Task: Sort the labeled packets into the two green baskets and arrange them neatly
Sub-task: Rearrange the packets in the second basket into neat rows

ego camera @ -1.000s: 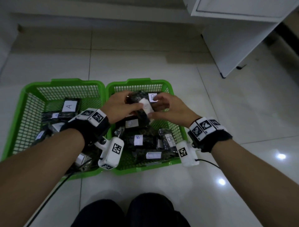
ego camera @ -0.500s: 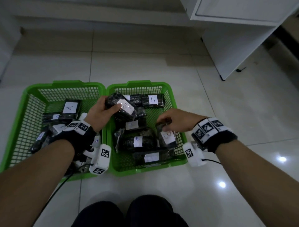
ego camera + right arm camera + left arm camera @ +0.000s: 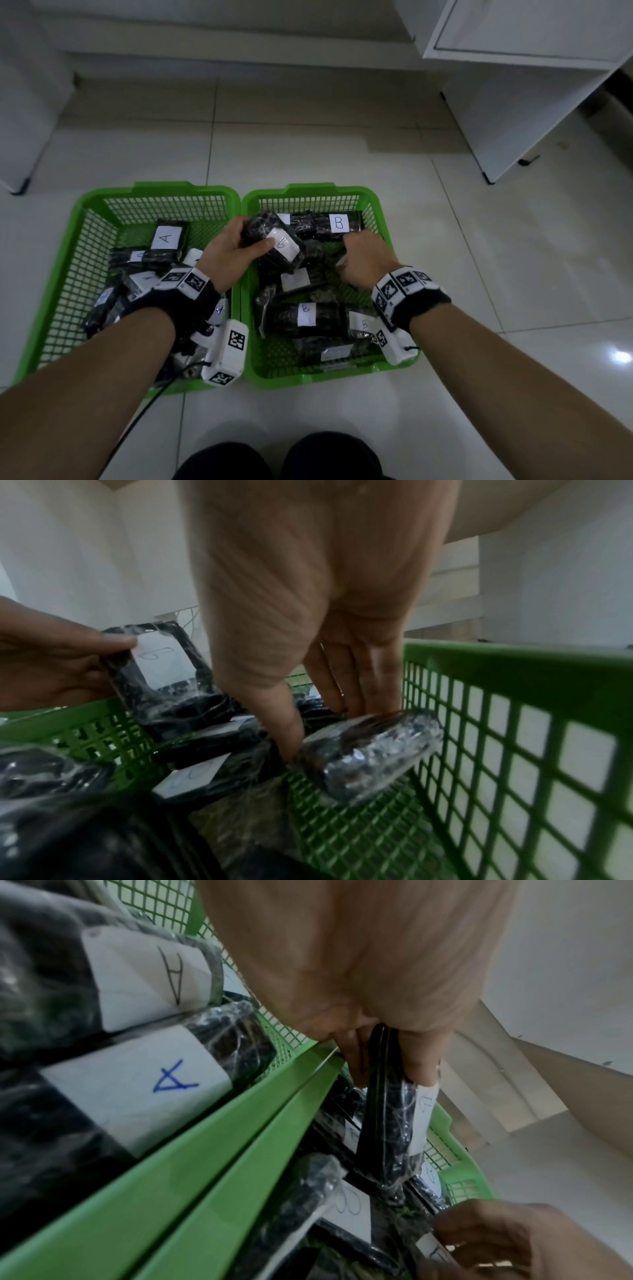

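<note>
Two green baskets sit side by side on the floor; B packets crowd the right one. Left hand holds a B packet at 11 o'clock; right hand pinches an unlabeled-side packet at 2 o'clock, which may slip or land skewed

Black B-labelled packets fill the right green basket, A-labelled packets the left basket
</note>
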